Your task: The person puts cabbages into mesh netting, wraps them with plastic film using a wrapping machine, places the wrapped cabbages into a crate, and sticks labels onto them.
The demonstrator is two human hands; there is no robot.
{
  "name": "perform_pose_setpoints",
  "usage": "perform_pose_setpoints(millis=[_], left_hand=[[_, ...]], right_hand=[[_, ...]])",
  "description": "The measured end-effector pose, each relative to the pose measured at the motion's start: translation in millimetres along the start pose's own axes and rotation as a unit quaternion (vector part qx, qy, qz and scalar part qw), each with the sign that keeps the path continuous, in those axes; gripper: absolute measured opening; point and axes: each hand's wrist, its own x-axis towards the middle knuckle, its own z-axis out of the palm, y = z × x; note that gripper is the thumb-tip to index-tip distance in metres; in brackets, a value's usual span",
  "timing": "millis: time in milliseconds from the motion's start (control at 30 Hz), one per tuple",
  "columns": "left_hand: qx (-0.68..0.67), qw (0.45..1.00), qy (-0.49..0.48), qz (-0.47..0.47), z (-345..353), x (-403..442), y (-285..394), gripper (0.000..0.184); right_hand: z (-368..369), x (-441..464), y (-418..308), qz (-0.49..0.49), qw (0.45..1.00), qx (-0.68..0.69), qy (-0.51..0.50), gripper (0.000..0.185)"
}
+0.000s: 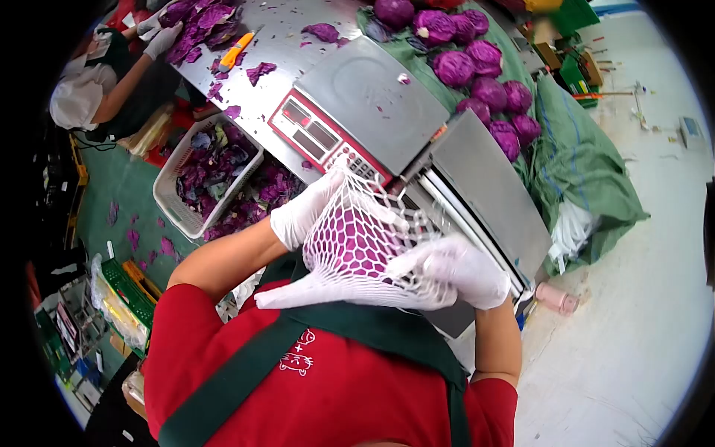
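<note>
White stretchy mesh net (290, 294) at chest w/ purple cabbage (348, 242) inside; no tie seen. White-gloved L hand (309, 208): grip clamped on net's upper part. White-gloved R hand (469, 272): at net's side, grip blurred, can't tell. Beyond: silver-and-red scale (372, 100), steel worktop (283, 45); whole purple cabbages (488, 94), un-netted, on green sacking (570, 134).

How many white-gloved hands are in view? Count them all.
4: left hand and right hand at the mesh net; the co-worker's two hands at the cabbage leaves, upper left.
</note>
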Motion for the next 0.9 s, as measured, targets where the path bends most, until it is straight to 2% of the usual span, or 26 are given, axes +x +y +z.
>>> perform_pose_setpoints(millis=[33,67,100,133,167,200,233,267,300,367,400,433,467,500,533,567,600,633,667,700,733,767,800,833,867,900], left_hand=[[-0.008,0.992,0.098,0.076,17,-1,-5,0.065],[-0.072,0.993,0.08,0.039,32,-6,3,0.065],[-0.084,0.995,0.054,0.013,48,-10,-5,0.062],[-0.094,0.995,0.03,-0.013,57,-14,-18,0.059],[-0.118,0.988,0.098,0.005,63,-12,-34,0.057],[-0.127,0.991,0.051,-0.001,81,-11,-46,0.049],[-0.12,0.992,0.026,0.042,82,-5,-63,0.045],[-0.115,0.99,0.0,0.085,84,1,-79,0.04],[-0.118,0.989,0.022,0.085,91,7,-87,0.039],[0.036,0.985,-0.026,0.168,129,18,-113,0.053],[0.086,0.967,-0.003,0.239,140,23,-122,0.057],[0.127,0.941,0.02,0.312,152,28,-133,0.062],[0.161,0.942,0.07,0.286,145,27,-131,0.068],[0.129,0.97,0.16,0.133,143,38,-127,0.061],[0.136,0.97,0.152,0.13,144,57,-133,0.061],[0.209,0.973,0.022,0.094,146,76,-144,0.054],[0.185,0.979,0.049,0.075,158,91,-151,0.052],[0.161,0.982,0.076,0.056,171,105,-158,0.053],[0.175,0.977,0.061,0.109,169,123,-157,0.053],[0.191,0.967,0.041,0.161,162,145,-155,0.054],[0.226,0.951,0.048,0.204,165,160,-157,0.045],[0.411,0.855,0.009,0.318,163,172,-169,0.039],[0.442,0.84,0.005,0.315,162,181,-175,0.039],[0.473,0.825,0.002,0.31,157,190,-178,0.043],[0.541,0.776,-0.066,0.317,139,205,-175,0.048],[0.647,0.683,-0.093,0.328,124,212,-168,0.049]], right_hand=[[-3,-3,4,-0.054,0.998,0.003,0.018,0.037],[-4,-4,4,-0.08,0.982,0.114,0.127,0.03],[-5,1,28,-0.151,0.971,0.105,0.154,0.03],[-8,-21,53,-0.132,0.962,0.112,0.21,0.031],[-16,-31,86,-0.128,0.95,0.121,0.256,0.031],[-12,-38,106,-0.095,0.943,0.148,0.282,0.03],[6,-64,105,-0.1,0.939,0.201,0.26,0.04],[23,-74,102,-0.106,0.91,0.342,0.21,0.045],[37,-79,99,-0.114,0.859,0.477,0.149,0.049],[23,-96,122,-0.182,0.827,0.509,0.155,0.053],[9,-103,134,-0.217,0.813,0.523,0.135,0.051],[1,-111,136,-0.26,0.811,0.503,0.148,0.051],[-6,-119,133,-0.322,0.811,0.456,0.175,0.051],[-13,-125,127,-0.394,0.811,0.38,0.204,0.051],[-20,-132,117,-0.45,0.809,0.297,0.233,0.051],[-30,-136,104,-0.517,0.794,0.134,0.291,0.05],[-44,-140,97,-0.52,0.791,0.13,0.293,0.05],[-61,-142,90,-0.509,0.763,0.009,0.397,0.045],[-76,-142,86,-0.484,0.714,-0.107,0.496,0.041],[-94,-140,87,-0.432,0.71,-0.085,0.55,0.042],[-98,-144,76,-0.387,0.777,0.101,0.486,0.042],[-102,-148,66,-0.323,0.811,0.283,0.397,0.043],[-118,-144,59,-0.274,0.79,0.295,0.463,0.042],[-146,-137,72,-0.337,0.79,0.284,0.427,0.039],[-167,-130,82,-0.377,0.791,0.232,0.421,0.037],[-183,-124,92,-0.412,0.792,0.182,0.413,0.036]])
